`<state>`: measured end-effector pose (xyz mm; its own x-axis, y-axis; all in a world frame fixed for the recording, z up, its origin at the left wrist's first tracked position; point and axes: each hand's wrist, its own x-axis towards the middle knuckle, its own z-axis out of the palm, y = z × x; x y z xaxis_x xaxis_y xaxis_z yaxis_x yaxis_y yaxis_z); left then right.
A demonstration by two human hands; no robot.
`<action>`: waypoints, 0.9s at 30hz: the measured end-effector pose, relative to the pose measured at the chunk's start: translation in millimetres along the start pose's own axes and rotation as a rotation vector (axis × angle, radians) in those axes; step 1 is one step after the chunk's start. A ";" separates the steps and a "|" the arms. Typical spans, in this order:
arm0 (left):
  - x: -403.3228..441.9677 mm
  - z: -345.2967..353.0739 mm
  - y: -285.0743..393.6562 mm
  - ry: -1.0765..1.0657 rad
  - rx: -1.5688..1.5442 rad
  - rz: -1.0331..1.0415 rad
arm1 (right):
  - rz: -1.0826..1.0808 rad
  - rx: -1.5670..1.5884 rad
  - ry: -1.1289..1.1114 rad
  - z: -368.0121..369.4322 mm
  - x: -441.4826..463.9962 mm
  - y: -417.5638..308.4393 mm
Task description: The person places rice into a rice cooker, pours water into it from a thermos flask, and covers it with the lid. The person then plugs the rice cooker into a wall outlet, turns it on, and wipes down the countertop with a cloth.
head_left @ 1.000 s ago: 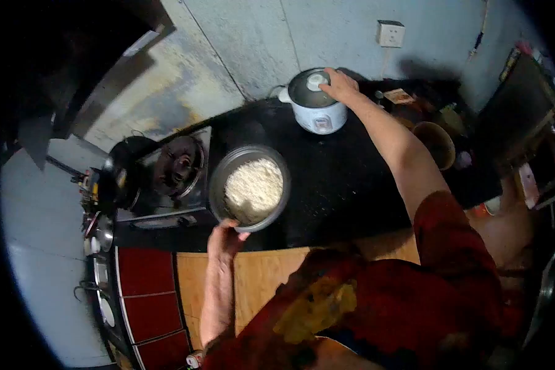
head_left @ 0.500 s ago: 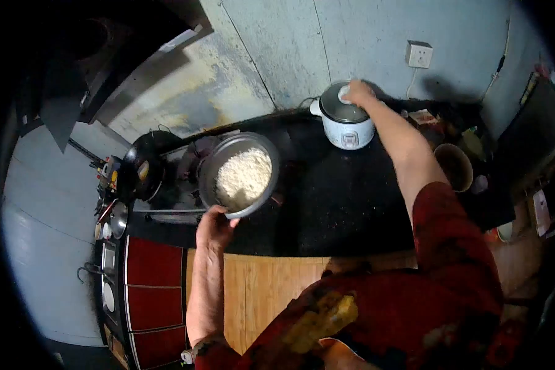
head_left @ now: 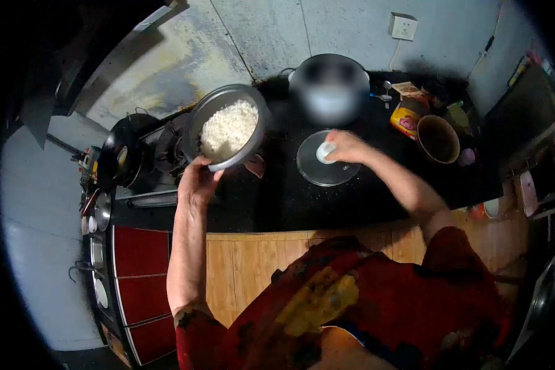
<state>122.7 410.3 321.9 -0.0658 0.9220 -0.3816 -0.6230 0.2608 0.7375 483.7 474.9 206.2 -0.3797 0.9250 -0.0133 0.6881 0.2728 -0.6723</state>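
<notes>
My left hand [head_left: 198,177] grips the near rim of a grey metal pot [head_left: 260,126], which is tilted toward me. White rice [head_left: 230,128] lies inside it. With my right hand [head_left: 345,148] I hold a round glass lid [head_left: 314,168] by its white knob [head_left: 326,152], in front of the rice cooker. The rice cooker [head_left: 330,102] stands lidless against the wall; its front and inside are blurred, so what it contains cannot be made out.
A gas stove [head_left: 166,148] and a black wok [head_left: 118,154] are at the left on the black counter [head_left: 277,206]. To the right are a brown bowl [head_left: 438,139], a yellow-red packet [head_left: 406,118] and a spoon [head_left: 383,97]. A socket [head_left: 404,27] is on the wall.
My right hand has lifted the lid off the rice cooker and brought it toward me, low over the counter. My left hand still holds the pot of rice. The view has shifted slightly.
</notes>
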 end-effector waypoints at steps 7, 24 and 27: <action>-15.7 36.7 10.0 -0.193 0.057 -0.108 | 0.092 -0.077 0.041 91.2 -28.9 -65.4; -77.3 67.8 33.6 -0.345 0.074 -0.295 | 0.165 0.057 0.288 119.4 -25.4 -143.6; -86.0 69.3 37.5 -0.383 0.136 -0.326 | -0.019 0.938 0.892 69.8 -39.6 -151.6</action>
<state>159.0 360.6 421.0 0.4207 0.8188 -0.3907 -0.4550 0.5630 0.6900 351.3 378.4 256.9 0.4064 0.8779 0.2533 -0.1445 0.3355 -0.9309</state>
